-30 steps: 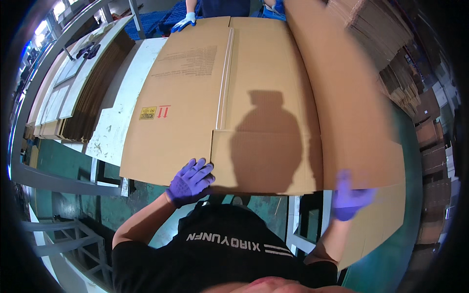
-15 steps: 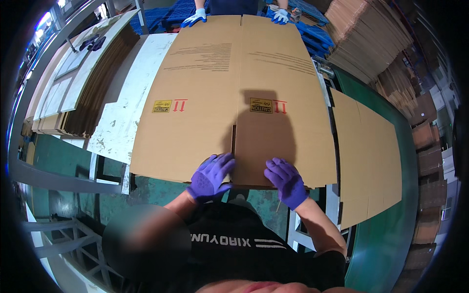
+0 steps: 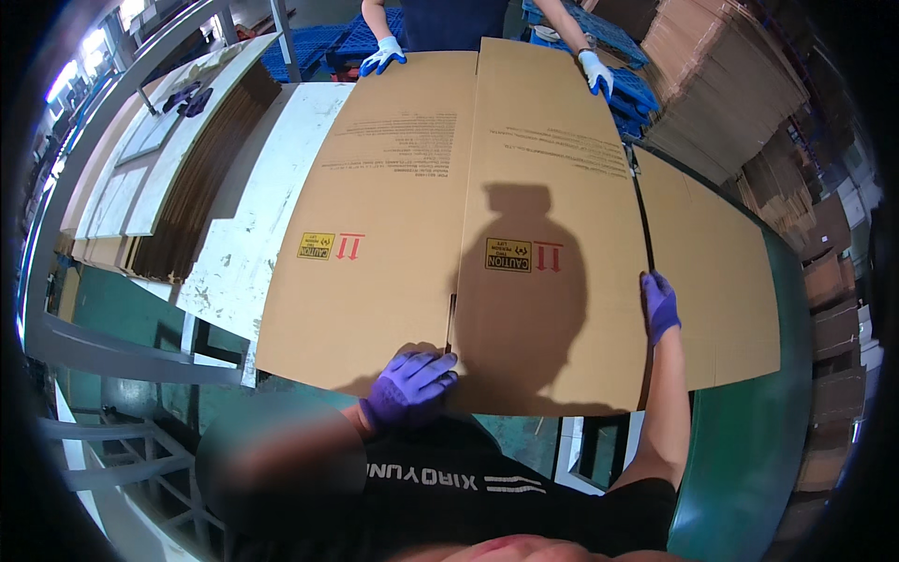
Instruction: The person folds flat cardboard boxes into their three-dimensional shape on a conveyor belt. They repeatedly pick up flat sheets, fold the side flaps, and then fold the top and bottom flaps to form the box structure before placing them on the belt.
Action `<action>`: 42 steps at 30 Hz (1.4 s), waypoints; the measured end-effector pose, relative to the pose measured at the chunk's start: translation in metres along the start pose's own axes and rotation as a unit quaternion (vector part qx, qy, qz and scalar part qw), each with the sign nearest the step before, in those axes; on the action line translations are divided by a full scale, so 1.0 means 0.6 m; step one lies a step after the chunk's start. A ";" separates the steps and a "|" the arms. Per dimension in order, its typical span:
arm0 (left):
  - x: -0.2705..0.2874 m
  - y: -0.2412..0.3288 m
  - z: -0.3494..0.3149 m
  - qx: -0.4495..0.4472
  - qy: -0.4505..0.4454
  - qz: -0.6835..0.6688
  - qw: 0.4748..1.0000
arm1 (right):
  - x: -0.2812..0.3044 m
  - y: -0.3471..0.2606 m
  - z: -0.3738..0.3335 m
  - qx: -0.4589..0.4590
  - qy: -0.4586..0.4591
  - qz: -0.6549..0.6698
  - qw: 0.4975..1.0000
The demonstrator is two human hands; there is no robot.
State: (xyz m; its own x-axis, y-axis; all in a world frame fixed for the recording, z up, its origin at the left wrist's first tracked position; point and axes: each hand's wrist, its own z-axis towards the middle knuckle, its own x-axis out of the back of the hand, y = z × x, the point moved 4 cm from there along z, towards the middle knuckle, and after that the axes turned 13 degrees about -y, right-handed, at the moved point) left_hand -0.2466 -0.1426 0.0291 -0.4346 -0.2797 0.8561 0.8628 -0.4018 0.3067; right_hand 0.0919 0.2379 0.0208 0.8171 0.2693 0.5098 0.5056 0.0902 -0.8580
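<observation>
A large flattened cardboard box [image 3: 375, 309] spans the middle, with a centre seam, a short slot at its near edge, yellow caution labels and red arrows. My left hand [image 3: 409, 386], in a purple glove, grips the near edge beside the slot, its fingers on top and its thumb out of sight. At the right side edge, my purple-gloved right hand [image 3: 661, 304] is closed round the cardboard, its fingertips partly hidden. Across from me, a co-worker's white-and-blue gloved hands [image 3: 382, 56] are at the far end, one on the left corner, the other by the right edge.
Another brown cardboard sheet [image 3: 730, 272] lies to the right over a green surface [image 3: 740, 440]. On the left, a white table [image 3: 229, 239] stands next to stacked boards [image 3: 201, 178]. Tall cardboard stacks [image 3: 721, 84] and blue pallets [image 3: 323, 47] are at the back.
The flattened box has shifted toward me and slightly right. My right hand has moved from the near edge to the right side edge. The co-worker's right-side hand has moved outward.
</observation>
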 end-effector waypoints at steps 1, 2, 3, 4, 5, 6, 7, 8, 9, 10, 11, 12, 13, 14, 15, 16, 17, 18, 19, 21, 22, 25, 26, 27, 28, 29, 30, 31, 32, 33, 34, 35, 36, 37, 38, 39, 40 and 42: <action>-0.002 -0.006 -0.001 0.016 -0.032 -0.015 0.999 | -0.003 0.000 0.023 -0.038 -0.043 0.073 0.996; -0.009 -0.010 -0.003 0.040 -0.053 -0.040 0.997 | -0.001 0.005 0.045 -0.041 -0.042 0.075 0.995; -0.020 -0.014 -0.008 0.063 -0.072 -0.067 0.993 | 0.002 0.000 0.065 -0.020 -0.045 0.062 0.997; -0.028 -0.022 -0.008 0.086 -0.092 -0.094 0.988 | 0.005 -0.005 0.085 -0.001 -0.047 0.049 0.998; -0.016 -0.022 -0.001 0.052 -0.088 -0.081 0.992 | 0.007 -0.007 0.098 -0.042 -0.046 0.020 0.998; -0.010 -0.024 0.003 0.020 -0.097 -0.084 0.992 | 0.017 -0.010 0.103 -0.081 -0.042 -0.010 0.996; -0.005 -0.027 0.006 -0.014 -0.106 -0.088 0.990 | 0.029 0.043 0.124 -0.103 -0.084 0.032 0.991; -0.002 -0.033 0.007 -0.045 -0.113 -0.090 0.989 | 0.035 0.048 0.127 -0.111 -0.079 0.065 0.989; 0.000 -0.044 0.006 -0.058 -0.092 -0.150 0.983 | 0.037 0.056 0.128 -0.119 -0.072 0.098 0.985; 0.000 -0.055 0.004 -0.073 -0.071 -0.210 0.972 | 0.035 0.066 0.127 -0.128 -0.063 0.132 0.981; -0.002 -0.068 0.000 -0.081 -0.049 -0.265 0.960 | 0.008 0.039 0.124 -0.132 -0.082 0.199 0.968; -0.008 -0.077 -0.003 -0.085 -0.038 -0.289 0.953 | -0.004 0.014 0.111 -0.143 -0.072 0.193 0.968; -0.018 -0.084 -0.007 -0.089 -0.026 -0.315 0.945 | -0.011 -0.010 0.102 -0.152 -0.061 0.184 0.969; -0.028 -0.092 -0.009 -0.095 -0.013 -0.336 0.937 | -0.018 -0.024 0.102 -0.159 -0.050 0.178 0.970; -0.050 -0.094 -0.018 -0.102 -0.027 -0.381 0.919 | 0.000 -0.001 0.110 -0.125 -0.052 0.117 0.984; -0.072 -0.100 -0.022 -0.114 -0.041 -0.426 0.897 | 0.049 0.054 0.117 -0.092 -0.049 0.052 0.993; -0.093 -0.105 -0.028 -0.119 -0.053 -0.466 0.875 | 0.064 0.082 0.126 -0.055 -0.054 -0.011 0.997; -0.103 -0.121 -0.029 -0.112 -0.056 -0.480 0.868 | 0.027 0.057 0.125 -0.081 -0.045 -0.010 0.996; -0.109 -0.126 -0.034 -0.099 -0.057 -0.490 0.864 | 0.003 0.023 0.113 -0.105 -0.036 -0.011 0.994; -0.101 -0.130 -0.024 -0.107 -0.057 -0.499 0.858 | 0.037 0.048 0.088 -0.133 0.019 -0.131 0.982; -0.094 -0.134 -0.020 -0.102 -0.056 -0.498 0.859 | 0.024 0.059 0.083 -0.115 0.032 -0.117 0.986; -0.085 -0.130 -0.005 -0.100 -0.050 -0.492 0.863 | 0.025 0.082 0.068 -0.067 0.097 -0.094 0.989; -0.088 -0.128 -0.002 -0.096 -0.047 -0.492 0.864 | 0.019 0.062 0.054 -0.108 0.129 -0.168 0.971; -0.086 -0.130 -0.002 -0.090 -0.050 -0.490 0.866 | -0.012 0.011 0.047 -0.146 0.157 -0.237 0.948; -0.083 -0.129 -0.003 -0.083 -0.051 -0.488 0.867 | -0.044 -0.027 0.036 -0.183 0.181 -0.304 0.917; -0.080 -0.128 0.001 -0.083 -0.049 -0.483 0.870 | -0.059 -0.047 0.032 -0.182 0.201 -0.313 0.910; -0.079 -0.125 -0.002 -0.082 -0.046 -0.479 0.873 | -0.062 -0.039 0.031 -0.179 0.194 -0.296 0.918; -0.078 -0.118 -0.005 -0.078 -0.046 -0.475 0.875 | -0.062 -0.026 0.028 -0.175 0.187 -0.278 0.926; -0.078 -0.114 -0.006 -0.074 -0.045 -0.468 0.879 | -0.061 -0.014 0.028 -0.170 0.182 -0.256 0.934; -0.073 -0.108 -0.005 -0.072 -0.045 -0.462 0.883 | -0.054 -0.002 0.030 -0.164 0.181 -0.258 0.935; -0.069 -0.105 -0.006 -0.067 -0.045 -0.453 0.888 | -0.047 0.014 0.034 -0.158 0.179 -0.259 0.936; -0.066 -0.101 -0.007 -0.063 -0.045 -0.443 0.893 | -0.043 0.029 0.038 -0.152 0.179 -0.258 0.937; -0.064 -0.098 -0.007 -0.063 -0.045 -0.430 0.900 | -0.040 0.042 0.041 -0.156 0.175 -0.262 0.936; -0.062 -0.093 -0.007 -0.060 -0.046 -0.416 0.906 | -0.037 0.054 0.046 -0.160 0.171 -0.266 0.935; -0.058 -0.090 -0.006 -0.056 -0.045 -0.399 0.914 | -0.030 0.055 0.051 -0.161 0.166 -0.270 0.935; -0.053 -0.084 -0.006 -0.046 -0.041 -0.377 0.924 | -0.041 0.035 0.059 -0.163 0.158 -0.275 0.934; -0.054 -0.082 -0.004 -0.038 -0.038 -0.351 0.935 | -0.051 0.014 0.065 -0.164 0.149 -0.281 0.934; -0.060 -0.066 -0.007 -0.029 -0.047 -0.305 0.951 | -0.047 0.018 0.066 -0.145 0.149 -0.270 0.940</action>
State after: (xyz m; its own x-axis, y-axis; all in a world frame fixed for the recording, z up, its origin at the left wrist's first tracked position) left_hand -0.2663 -0.1201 -0.0153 -0.8229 0.0986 0.5596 0.4399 -0.5128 0.7373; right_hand 0.0631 0.2695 -0.0054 0.4395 -0.0258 0.8979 0.8876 -0.1407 -0.4385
